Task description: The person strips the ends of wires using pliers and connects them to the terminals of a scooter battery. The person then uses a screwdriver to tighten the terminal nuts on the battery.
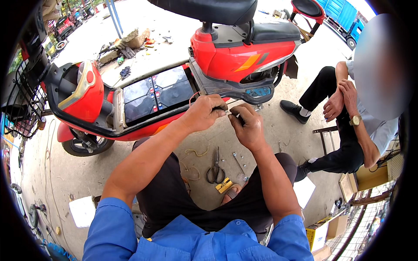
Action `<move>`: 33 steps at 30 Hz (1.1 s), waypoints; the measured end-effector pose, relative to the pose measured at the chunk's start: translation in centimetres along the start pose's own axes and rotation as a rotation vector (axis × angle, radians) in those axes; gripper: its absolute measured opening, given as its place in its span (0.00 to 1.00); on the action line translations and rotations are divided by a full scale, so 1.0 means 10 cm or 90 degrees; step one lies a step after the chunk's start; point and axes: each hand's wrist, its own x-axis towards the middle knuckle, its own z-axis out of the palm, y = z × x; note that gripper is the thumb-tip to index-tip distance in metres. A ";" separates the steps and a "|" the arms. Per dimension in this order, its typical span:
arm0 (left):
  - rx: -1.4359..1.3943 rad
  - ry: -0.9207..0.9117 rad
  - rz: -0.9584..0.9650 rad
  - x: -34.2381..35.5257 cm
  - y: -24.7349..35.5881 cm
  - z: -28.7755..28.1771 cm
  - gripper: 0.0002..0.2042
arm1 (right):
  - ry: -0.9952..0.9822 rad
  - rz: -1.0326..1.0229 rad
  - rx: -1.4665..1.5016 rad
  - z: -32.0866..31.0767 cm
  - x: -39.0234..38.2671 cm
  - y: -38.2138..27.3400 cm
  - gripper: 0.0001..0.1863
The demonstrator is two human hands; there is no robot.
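Note:
My left hand (206, 114) is closed in a pinch beside the red electric scooter (244, 56). A thin reddish wire (192, 98) loops from the scooter's battery bay into it. Fingertip to fingertip with it, my right hand (248, 127) is also pinched. Something tiny and shiny shows between the two hands, too small to name. Behind my left hand, several batteries (138, 96) lie in the open floor bay of the scooter, with red and blue terminals along their middle.
Scissors (216, 167), a yellow box (224, 185), a screwdriver-like rod (239, 162) and a yellow wire (198, 152) lie on the ground between my feet. To the right sits another person with wrists crossed (342, 102). Cardboard boxes (337, 227) stand at lower right.

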 end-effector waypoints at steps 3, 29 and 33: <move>-0.025 -0.013 -0.017 0.00 0.00 -0.02 0.07 | -0.008 -0.057 -0.031 0.00 0.01 0.03 0.08; -0.049 -0.087 -0.086 -0.01 -0.05 -0.02 0.09 | -0.060 0.203 0.104 0.18 -0.07 0.04 0.09; 0.014 -0.051 0.021 -0.02 -0.05 -0.01 0.09 | -0.107 0.361 0.216 0.19 -0.05 0.05 0.11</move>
